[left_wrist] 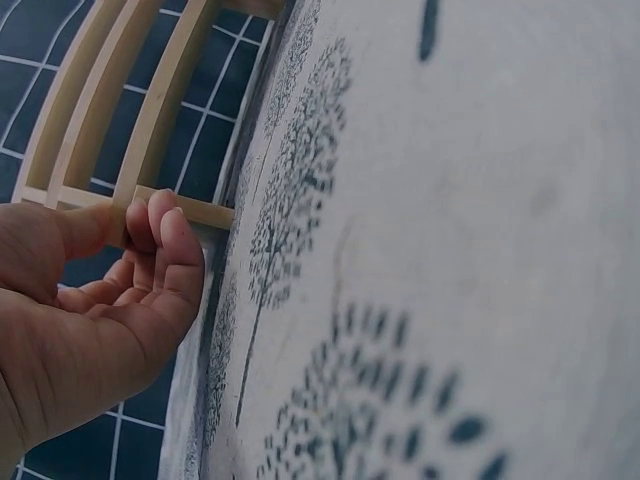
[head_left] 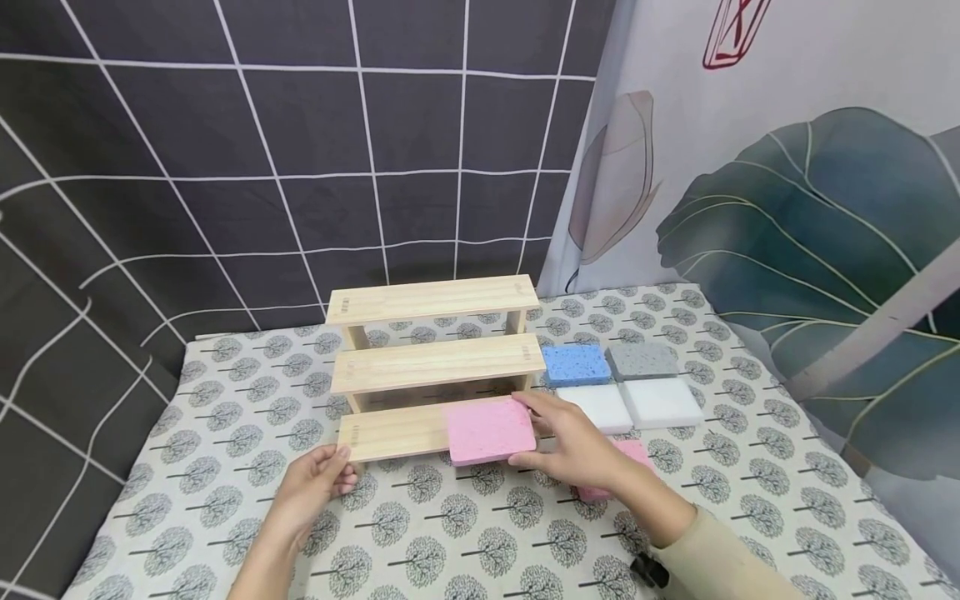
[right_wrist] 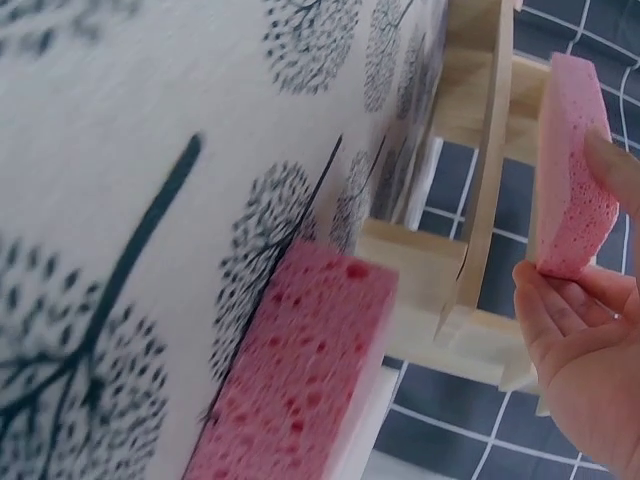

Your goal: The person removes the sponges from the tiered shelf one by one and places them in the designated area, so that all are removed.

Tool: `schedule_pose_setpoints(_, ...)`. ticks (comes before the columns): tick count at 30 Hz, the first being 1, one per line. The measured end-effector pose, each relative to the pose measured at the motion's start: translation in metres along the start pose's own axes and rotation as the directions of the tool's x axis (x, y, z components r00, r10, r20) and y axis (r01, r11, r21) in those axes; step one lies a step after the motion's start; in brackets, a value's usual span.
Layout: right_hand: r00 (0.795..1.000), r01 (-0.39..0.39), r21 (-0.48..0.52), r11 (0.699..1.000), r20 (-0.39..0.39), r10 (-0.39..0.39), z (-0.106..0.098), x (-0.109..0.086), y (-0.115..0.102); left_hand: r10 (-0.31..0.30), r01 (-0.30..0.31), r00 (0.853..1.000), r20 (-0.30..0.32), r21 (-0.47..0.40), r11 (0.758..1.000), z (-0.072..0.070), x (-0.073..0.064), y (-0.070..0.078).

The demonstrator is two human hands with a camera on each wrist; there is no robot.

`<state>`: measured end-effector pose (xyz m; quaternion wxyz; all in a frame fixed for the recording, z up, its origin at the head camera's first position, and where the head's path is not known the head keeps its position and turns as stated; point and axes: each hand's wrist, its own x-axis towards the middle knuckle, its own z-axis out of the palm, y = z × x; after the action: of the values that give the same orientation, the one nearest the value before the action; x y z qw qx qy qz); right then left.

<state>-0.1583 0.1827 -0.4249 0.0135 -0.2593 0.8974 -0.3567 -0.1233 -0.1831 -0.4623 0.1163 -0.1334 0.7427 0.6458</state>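
A three-tier wooden rack [head_left: 435, 364] stands in the middle of the table. My left hand [head_left: 311, 483] pinches the left front corner of its lowest board between thumb and fingers, also seen in the left wrist view. At the other end, my right hand [head_left: 573, 442] holds a pink sponge [head_left: 491, 431] by its right edge, thumb and fingers on either side. This sponge lies over the right part of the lowest board; whether it touches the wood I cannot tell. Another pink sponge [right_wrist: 300, 360] lies on the table, partly hidden under my right forearm in the head view.
Right of the rack, a blue sponge [head_left: 576, 365] and a grey sponge [head_left: 642, 361] lie behind two white sponges [head_left: 662, 402]. A tree-patterned cloth [head_left: 420, 533] covers the table. Behind hang a dark gridded curtain [head_left: 300, 125] and a leaf-printed one [head_left: 810, 200].
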Motion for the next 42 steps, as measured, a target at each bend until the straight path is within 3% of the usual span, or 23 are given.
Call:
schedule_pose_setpoints(12,1.0,0.013,-0.023,1.0,-0.012,-0.013,-0.012,-0.014,0.012,-0.003,0.003,1.0,-0.004,-0.002,1.0,0.0,0.001,0.0)
schedule_pose_setpoints(17,0.999,-0.035,0.086,0.996,-0.001,0.036,-0.019,-0.02,0.018,-0.001,0.001,1.0,-0.005,-0.005,1.0,0.0,0.001,0.0)
schedule_pose_setpoints(22,0.999,-0.038,0.167,0.985,0.005,0.038,-0.024,-0.028,0.027,0.001,-0.001,1.0,-0.007,-0.008,1.0,0.001,0.001,-0.001)
schedule_pose_setpoints(25,1.0,-0.014,0.148,0.989,-0.007,0.015,-0.026,-0.032,0.033,0.0,0.0,1.0,-0.006,-0.006,1.0,0.001,0.001,-0.001)
schedule_pose_setpoints(31,0.998,0.036,0.014,0.999,-0.056,-0.035,-0.03,-0.041,0.042,0.001,-0.001,1.0,-0.007,-0.003,1.0,0.001,0.001,-0.001)
schedule_pose_setpoints(42,0.997,-0.018,-0.023,1.0,-0.074,0.016,-0.04,-0.055,0.053,-0.004,0.004,1.0,-0.01,0.001,1.0,0.001,0.0,0.0)
